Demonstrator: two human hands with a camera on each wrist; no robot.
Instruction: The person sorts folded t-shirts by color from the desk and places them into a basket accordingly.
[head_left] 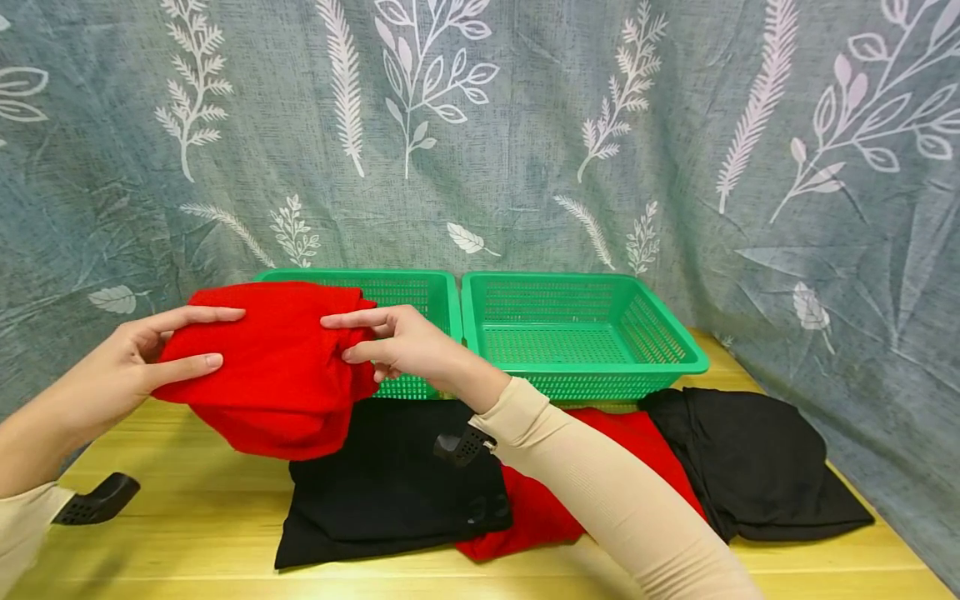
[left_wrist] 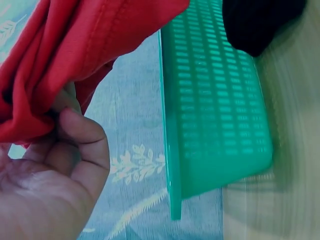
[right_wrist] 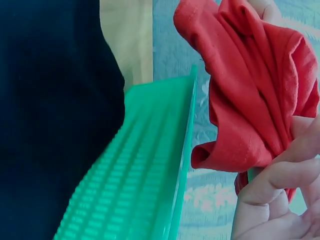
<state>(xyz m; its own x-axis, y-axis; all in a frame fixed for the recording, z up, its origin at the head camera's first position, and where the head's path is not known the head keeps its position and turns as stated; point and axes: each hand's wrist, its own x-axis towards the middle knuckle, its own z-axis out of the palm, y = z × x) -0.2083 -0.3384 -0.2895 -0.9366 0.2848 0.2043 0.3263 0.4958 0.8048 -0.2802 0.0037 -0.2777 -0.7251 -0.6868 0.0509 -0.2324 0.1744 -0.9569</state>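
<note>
A folded red cloth garment [head_left: 270,358] is held up between both hands, in front of the left green basket [head_left: 457,308]. My left hand [head_left: 123,362] grips its left edge, index finger and thumb lying on the near face. At the opposite edge my right hand [head_left: 416,346] pinches the fabric, which bunches there. In the left wrist view the curled fingers of the left hand [left_wrist: 60,175] are tucked into the red folds. The right wrist view shows gathered pleats of the red garment [right_wrist: 250,90] running into the fingers of the right hand [right_wrist: 280,195].
Right of the left basket stands a second green basket [head_left: 585,367] with nothing in it. A folded black garment [head_left: 390,492], another red garment [head_left: 540,517] and a second black garment [head_left: 765,467] lie side by side on the wooden table [head_left: 180,533]. A patterned curtain [head_left: 517,167] hangs behind.
</note>
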